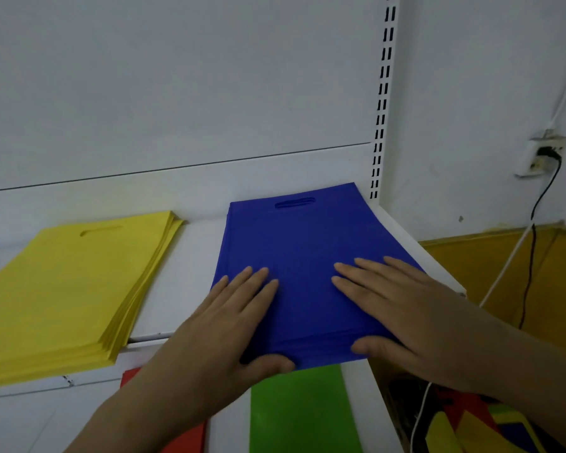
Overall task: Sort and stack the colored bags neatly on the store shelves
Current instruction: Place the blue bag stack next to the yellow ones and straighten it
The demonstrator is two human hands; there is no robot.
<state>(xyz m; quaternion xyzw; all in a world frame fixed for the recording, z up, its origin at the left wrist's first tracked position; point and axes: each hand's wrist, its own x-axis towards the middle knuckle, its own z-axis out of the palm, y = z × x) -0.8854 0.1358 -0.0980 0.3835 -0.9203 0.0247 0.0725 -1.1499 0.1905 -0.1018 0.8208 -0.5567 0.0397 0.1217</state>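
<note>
The left hand lies flat with straight fingers on the near left part of the blue bag stack, its thumb at the stack's front edge, and the right hand lies flat in the same way on the near right part, so neither grip is closed around anything. The blue stack rests on the right end of the white shelf, its handle cut-outs toward the back panel. The yellow bag stack lies well to its left, and green bags and red bags show on the shelf below.
</note>
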